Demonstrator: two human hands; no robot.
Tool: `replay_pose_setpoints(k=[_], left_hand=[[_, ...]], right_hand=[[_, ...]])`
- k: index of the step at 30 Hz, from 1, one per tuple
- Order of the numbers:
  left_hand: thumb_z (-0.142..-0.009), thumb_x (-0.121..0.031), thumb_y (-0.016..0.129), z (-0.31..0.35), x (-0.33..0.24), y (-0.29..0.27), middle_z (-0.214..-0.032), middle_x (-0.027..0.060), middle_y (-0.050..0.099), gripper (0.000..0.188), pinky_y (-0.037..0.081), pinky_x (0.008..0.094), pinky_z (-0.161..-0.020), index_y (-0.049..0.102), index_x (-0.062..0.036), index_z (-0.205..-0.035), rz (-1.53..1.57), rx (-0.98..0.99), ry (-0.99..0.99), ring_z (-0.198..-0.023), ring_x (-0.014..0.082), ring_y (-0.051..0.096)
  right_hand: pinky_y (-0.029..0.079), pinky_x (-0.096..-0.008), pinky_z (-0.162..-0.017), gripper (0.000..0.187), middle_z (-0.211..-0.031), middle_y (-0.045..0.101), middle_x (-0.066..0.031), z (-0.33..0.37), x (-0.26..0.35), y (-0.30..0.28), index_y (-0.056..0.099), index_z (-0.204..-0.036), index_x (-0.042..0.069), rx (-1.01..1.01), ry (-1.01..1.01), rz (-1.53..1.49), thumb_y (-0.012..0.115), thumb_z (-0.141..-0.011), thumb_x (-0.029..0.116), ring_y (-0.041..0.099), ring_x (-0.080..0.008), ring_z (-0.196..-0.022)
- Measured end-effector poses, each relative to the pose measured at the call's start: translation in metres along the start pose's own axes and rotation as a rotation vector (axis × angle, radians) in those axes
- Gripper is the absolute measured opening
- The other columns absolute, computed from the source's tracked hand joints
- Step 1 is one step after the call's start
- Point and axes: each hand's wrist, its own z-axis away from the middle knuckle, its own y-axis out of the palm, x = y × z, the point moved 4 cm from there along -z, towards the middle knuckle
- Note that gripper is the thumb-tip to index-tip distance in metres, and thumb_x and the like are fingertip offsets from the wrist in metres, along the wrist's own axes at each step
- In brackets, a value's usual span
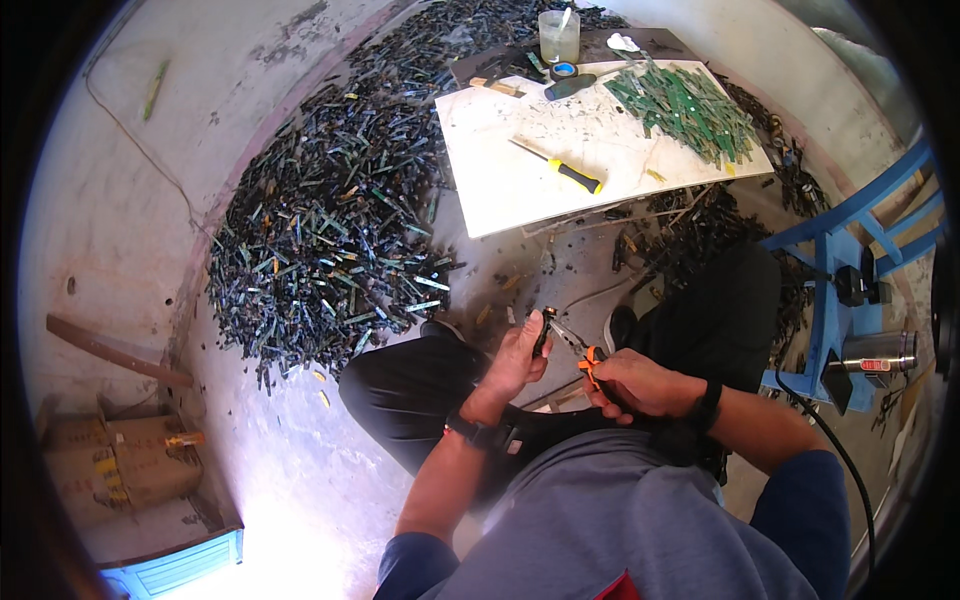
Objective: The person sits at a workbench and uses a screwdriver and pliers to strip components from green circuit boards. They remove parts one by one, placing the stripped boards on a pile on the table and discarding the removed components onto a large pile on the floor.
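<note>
In front of my lap, my left hand [518, 358] is closed on a small dark strip-shaped part [547, 318], with the thumb along its upper end. My right hand [640, 384] grips a pair of pliers [591, 364] with orange handles. Their metal jaws point up and left toward the dark part; whether they touch it is too small to tell. Beyond my hands stands a low white-topped table [490, 195]. On it lie a yellow-and-black handled tool [573, 176] with a narrow metal blade and a heap of green board strips [690, 110].
A large heap of dark strips [330, 230] covers the floor at left. A cup [559, 38], a tape roll [563, 71] and a dark-handled tool [570, 88] sit at the table's far side. At right, a blue chair [825, 300] bears a steel flask [880, 352]. Cardboard boxes [130, 460] stand lower left.
</note>
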Motion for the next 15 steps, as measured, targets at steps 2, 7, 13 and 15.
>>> replay_pose_setpoints(k=[2, 7, 13, 15], left_hand=[[-0.095, -0.063, 0.039, 0.0, 0.002, -0.001, -0.051, -0.0068, 0.027, 0.059, 0.016, 0.0239, -0.038, 0.044, -0.0098, -0.069, 0.014, 0.009, -0.023, -0.039, 0.0053, 0.022], [-0.095, -0.063, 0.038, 0.0, 0.003, 0.003, -0.052, -0.0055, 0.029, 0.058, 0.016, 0.0229, -0.038, 0.045, -0.0103, -0.07, 0.095, 0.059, -0.078, -0.039, 0.0053, 0.023], [-0.094, -0.065, 0.038, -0.005, 0.002, 0.006, -0.05, -0.006, 0.025, 0.061, 0.015, 0.0228, -0.038, 0.044, -0.0095, -0.068, 0.109, 0.034, -0.05, -0.039, 0.0058, 0.022], [-0.094, -0.065, 0.038, -0.008, 0.005, 0.003, -0.05, -0.0061, 0.026, 0.062, 0.015, 0.023, -0.038, 0.044, -0.0092, -0.068, 0.065, 0.025, -0.049, -0.039, 0.0059, 0.022]], right_hand=[[0.041, -0.0293, -0.044, 0.025, -0.07, 0.054, -0.0069, 0.0, 0.003, -0.005, 0.055, -0.087, 0.001, -0.034, 0.006, 0.115, 0.046, -0.09, 0.024, 0.051, -0.0153, -0.054], [0.043, -0.0267, -0.047, 0.026, -0.067, 0.053, -0.0038, 0.006, 0.013, -0.005, 0.054, -0.078, 0.002, -0.064, 0.014, 0.412, 0.045, -0.091, 0.023, 0.051, -0.0126, -0.054], [0.05, -0.0279, -0.061, 0.027, -0.08, 0.063, -0.0104, 0.007, 0.009, -0.001, 0.06, -0.087, -0.001, -0.018, 0.005, 0.213, 0.048, -0.09, 0.023, 0.063, -0.0167, -0.067], [0.051, -0.0281, -0.065, 0.028, -0.086, 0.066, -0.0116, 0.006, 0.009, -0.001, 0.062, -0.09, -0.001, -0.004, -0.001, 0.136, 0.048, -0.09, 0.024, 0.064, -0.0171, -0.072]])
